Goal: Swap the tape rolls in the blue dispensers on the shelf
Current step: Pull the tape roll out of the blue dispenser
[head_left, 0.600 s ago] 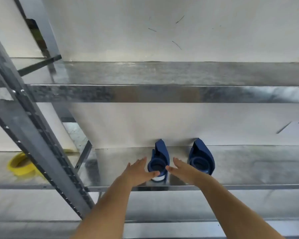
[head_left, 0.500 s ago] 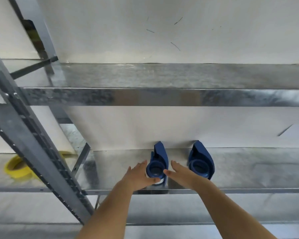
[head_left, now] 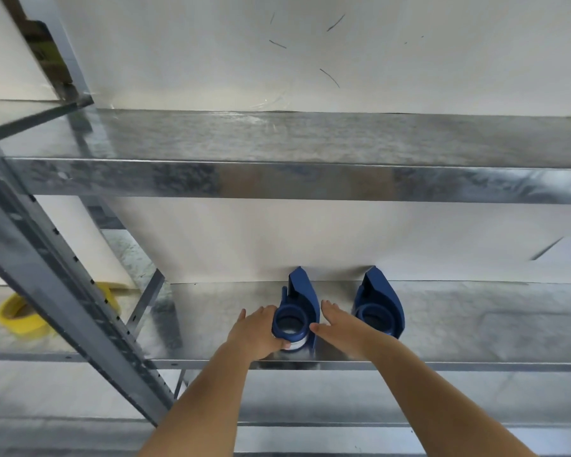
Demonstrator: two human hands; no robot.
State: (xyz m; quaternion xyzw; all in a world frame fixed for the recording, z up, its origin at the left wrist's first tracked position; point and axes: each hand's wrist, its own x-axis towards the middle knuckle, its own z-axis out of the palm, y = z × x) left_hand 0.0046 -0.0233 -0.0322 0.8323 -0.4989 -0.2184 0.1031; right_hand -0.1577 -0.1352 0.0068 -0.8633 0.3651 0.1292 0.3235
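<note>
Now, in the head view, the left blue plastic tape dispenser (head_left: 299, 311) is enclosed from both sides on the galvanised metal shelf (head_left: 211, 311). The left hand (head_left: 256, 333) has been closed onto its left side, fingers curled under the white tape roll (head_left: 292, 341); half a second earlier it was only approaching. The right hand (head_left: 338, 326) is laid flat, fingers together, thumb touching the dispenser's right edge. The second blue dispenser (head_left: 379, 310) is left untouched just beside. A yellow tape ring (head_left: 19, 316) is seen well apart. The swap is judged as only beginning.
</note>
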